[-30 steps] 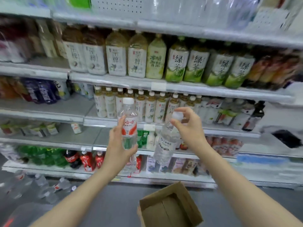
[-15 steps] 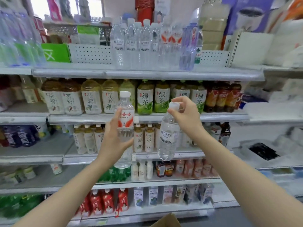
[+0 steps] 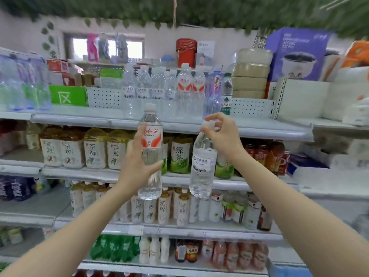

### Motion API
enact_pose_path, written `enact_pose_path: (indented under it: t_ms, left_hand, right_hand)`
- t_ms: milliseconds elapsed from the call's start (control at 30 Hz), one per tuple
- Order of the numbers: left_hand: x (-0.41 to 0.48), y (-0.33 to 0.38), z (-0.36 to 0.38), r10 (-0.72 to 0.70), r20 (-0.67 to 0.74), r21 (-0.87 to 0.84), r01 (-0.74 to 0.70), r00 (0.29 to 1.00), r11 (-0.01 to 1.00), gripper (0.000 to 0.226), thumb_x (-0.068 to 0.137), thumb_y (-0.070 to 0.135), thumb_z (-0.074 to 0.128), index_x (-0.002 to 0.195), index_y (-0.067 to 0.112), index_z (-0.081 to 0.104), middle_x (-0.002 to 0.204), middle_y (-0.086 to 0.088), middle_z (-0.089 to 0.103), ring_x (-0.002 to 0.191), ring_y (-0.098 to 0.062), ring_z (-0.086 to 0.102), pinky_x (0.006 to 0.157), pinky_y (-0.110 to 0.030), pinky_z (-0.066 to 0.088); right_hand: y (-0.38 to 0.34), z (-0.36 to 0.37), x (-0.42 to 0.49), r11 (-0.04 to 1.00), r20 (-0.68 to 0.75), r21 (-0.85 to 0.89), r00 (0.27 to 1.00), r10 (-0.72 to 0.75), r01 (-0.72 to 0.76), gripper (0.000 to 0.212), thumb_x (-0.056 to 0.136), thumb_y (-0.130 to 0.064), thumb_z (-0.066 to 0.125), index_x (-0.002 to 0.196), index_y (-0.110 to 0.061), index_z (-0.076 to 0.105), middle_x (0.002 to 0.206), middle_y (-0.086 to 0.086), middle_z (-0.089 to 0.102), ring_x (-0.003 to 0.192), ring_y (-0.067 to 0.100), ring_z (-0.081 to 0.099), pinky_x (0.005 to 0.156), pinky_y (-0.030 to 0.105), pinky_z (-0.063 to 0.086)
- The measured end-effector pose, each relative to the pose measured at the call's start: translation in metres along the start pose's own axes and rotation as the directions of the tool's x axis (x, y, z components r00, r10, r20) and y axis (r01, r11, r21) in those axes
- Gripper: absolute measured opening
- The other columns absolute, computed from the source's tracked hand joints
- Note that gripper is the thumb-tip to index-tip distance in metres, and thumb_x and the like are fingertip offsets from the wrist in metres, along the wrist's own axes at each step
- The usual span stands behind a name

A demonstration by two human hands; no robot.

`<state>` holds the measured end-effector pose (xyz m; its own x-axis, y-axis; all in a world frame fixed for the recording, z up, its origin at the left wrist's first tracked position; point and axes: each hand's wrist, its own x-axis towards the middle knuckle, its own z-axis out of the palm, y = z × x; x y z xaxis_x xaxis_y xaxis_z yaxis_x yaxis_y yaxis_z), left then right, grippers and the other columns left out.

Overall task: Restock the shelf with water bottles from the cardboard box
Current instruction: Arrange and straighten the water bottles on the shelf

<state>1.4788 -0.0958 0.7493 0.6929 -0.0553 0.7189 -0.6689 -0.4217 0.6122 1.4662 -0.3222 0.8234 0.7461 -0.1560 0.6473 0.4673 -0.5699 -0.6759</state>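
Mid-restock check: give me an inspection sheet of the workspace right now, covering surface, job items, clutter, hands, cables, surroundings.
Surface: top shelf carries a row of water bottles, bare gap to their left.
Job's things: red-label bottle and white-label bottle, both held before the shelves; cardboard box not in view.
Clutter: green box beside the gap.
Grippers: left hand grips the red-label bottle's body; right hand pinches the white-label bottle's cap.
Cables: nothing seen.
Surroundings: tea bottles one shelf down; purple box upper right; foliage overhead.
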Motion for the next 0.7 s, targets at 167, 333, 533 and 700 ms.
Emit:
enact_pose_path:
  t_ms: [167,333,533,700]
  left_hand:
    - [0.032,0.018,0.021,0.003,0.007,-0.051,-0.002,1.0,0.999,0.105,0.074,0.011,0.077,0.141,0.055,0.008,0.135,0.002,0.035,0.117,-0.009,0.043,0.099,-0.037,0.04]
    - [0.056,0.023,0.037,0.043,0.006,-0.066,-0.043,0.999,0.997,0.105,0.073,0.011,0.078,0.141,0.054,0.01,0.141,-0.004,0.034,0.119,-0.013,0.044,0.099,-0.037,0.041]
    - [0.075,0.018,0.053,0.093,0.036,-0.129,-0.087,0.995,0.988,0.104,0.073,0.009,0.077,0.141,0.054,0.012,0.14,-0.002,0.035,0.119,-0.011,0.047,0.09,-0.022,0.04]
    - [0.092,0.02,0.061,0.13,0.054,-0.135,-0.122,0.99,0.983,0.102,0.074,0.009,0.077,0.141,0.052,0.014,0.128,0.006,0.036,0.112,-0.014,0.05,0.1,-0.04,0.043]
  right_hand:
    - [0.008,-0.023,0.031,1.0,-0.03,0.026,1.0,0.0,0.001,0.018,0.082,-0.03,0.069,0.092,-0.036,0.055,0.099,0.005,0.065,0.08,0.021,0.065,0.074,0.048,0.056]
    - [0.012,-0.033,0.048,1.0,-0.032,-0.005,0.999,-0.029,0.029,0.019,0.082,-0.03,0.068,0.089,-0.04,0.054,0.097,0.004,0.065,0.081,0.02,0.066,0.072,0.043,0.057]
    - [0.022,-0.038,0.065,0.998,-0.061,0.05,0.998,-0.031,0.034,0.021,0.084,-0.025,0.069,0.101,-0.022,0.058,0.086,0.007,0.065,0.063,0.015,0.057,0.052,0.025,0.042]
    - [0.027,-0.04,0.074,0.996,-0.103,0.061,0.993,-0.059,0.066,0.017,0.084,-0.022,0.069,0.097,-0.022,0.058,0.07,-0.006,0.059,0.056,0.006,0.047,0.056,0.023,0.037]
